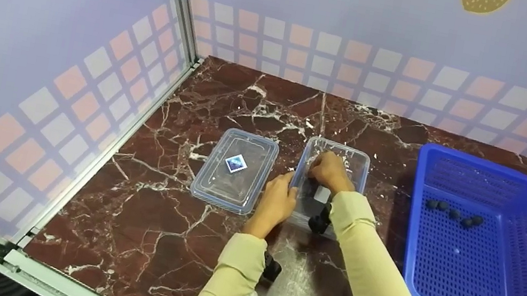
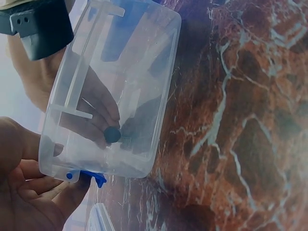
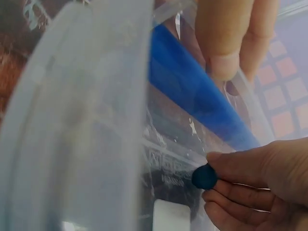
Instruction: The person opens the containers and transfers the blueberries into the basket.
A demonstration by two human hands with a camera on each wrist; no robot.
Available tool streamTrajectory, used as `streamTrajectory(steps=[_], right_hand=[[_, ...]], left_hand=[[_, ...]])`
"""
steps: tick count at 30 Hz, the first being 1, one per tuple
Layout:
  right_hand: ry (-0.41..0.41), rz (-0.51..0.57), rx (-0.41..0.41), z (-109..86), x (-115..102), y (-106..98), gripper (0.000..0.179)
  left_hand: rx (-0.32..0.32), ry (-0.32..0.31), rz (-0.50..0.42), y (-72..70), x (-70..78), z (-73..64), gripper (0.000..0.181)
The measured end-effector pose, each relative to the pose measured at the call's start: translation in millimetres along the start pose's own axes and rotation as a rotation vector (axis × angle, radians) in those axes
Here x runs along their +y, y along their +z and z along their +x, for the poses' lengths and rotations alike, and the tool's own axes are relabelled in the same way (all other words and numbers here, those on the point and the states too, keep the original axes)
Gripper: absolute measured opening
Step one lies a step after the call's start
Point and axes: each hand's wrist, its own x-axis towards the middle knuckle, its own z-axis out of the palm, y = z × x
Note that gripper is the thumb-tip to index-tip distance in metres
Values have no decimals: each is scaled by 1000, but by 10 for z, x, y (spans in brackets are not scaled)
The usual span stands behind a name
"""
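A clear plastic box [image 1: 342, 145] with blue clips stands uncovered on the marbled table. My left hand [image 1: 279, 197] holds its left side, the thumb over the rim and the fingers outside the wall in the left wrist view. Inside the box is my right hand [image 1: 331, 171]. Between its thumb and fingertips it pinches a small dark ball [image 3: 205, 177], low over the box floor. Through the clear wall the same ball shows in the left wrist view, while in the head view the hand hides it.
To the left lies a clear lid [image 1: 247, 180] with a blue diamond sticker [image 1: 236, 164]. A blue perforated basket [image 1: 489, 160] stands at the right, several dark balls [image 1: 454, 214] on its floor. Printed wall panels [image 1: 378, 81] border the table's back and left.
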Motion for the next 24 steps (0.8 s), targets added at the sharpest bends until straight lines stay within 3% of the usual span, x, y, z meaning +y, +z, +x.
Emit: streamTrajectory(steps=[9,17,20,24], right_hand=[[-39,-68,-32,-38,71,-61,12],[13,37,-75,-59,84,-130,19],[31,127,-88,-57,81,-198,22],[98,388,-138,-39,103,-291,26]], left_hand=[[-1,-12,-17,2,9,16,37],[-7,-8,-18,11,5,3,36],[0,4,-24,13,7,4,36],[-1,2,-19,27,0,6,36]])
